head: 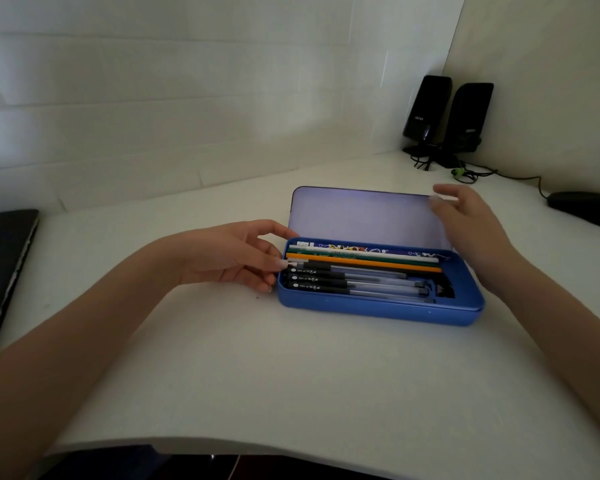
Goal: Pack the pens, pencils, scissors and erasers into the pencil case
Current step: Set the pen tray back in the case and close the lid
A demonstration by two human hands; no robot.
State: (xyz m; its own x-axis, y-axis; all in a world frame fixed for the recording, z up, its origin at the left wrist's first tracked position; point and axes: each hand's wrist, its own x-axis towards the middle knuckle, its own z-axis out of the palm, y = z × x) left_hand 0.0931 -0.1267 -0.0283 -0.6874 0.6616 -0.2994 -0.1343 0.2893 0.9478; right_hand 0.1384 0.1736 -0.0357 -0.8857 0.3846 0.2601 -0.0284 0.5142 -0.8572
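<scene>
Blue hard case (378,308) feels light and rigid; my left hand (229,254) steadies its end with relaxed fingers, my right hand (465,220), fingers loose, reaches for the lid (364,216) edge.

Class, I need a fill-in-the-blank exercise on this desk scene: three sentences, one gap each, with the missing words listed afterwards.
1. The lid of the blue pencil case stands ____.
2. The left hand touches the case's ____ end.
3. Between the green pencil and the black pens lies an ____ pencil.
The right hand is at the lid's right edge.

Missing words: open; left; orange
</scene>
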